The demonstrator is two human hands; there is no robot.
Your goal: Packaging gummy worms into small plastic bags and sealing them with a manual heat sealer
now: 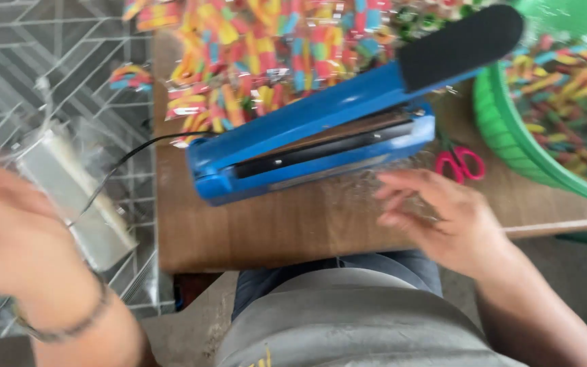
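Observation:
My right hand (443, 214) rests with spread fingers on a clear plastic bag (368, 183) lying on the wooden table (273, 231), just in front of a blue heat sealer (321, 136) whose arm is raised. My left hand (15, 238), blurred, is off the table's left side beside a stack of clear plastic bags (79, 197); whether it grips one is unclear. A bracelet circles the left wrist.
Sealed packets of colourful candy (259, 47) are piled behind the sealer. A green basin (511, 129) of loose candy stands at the right, with pink-handled scissors (460, 163) beside it. A black cord (130, 156) runs off the table's left edge.

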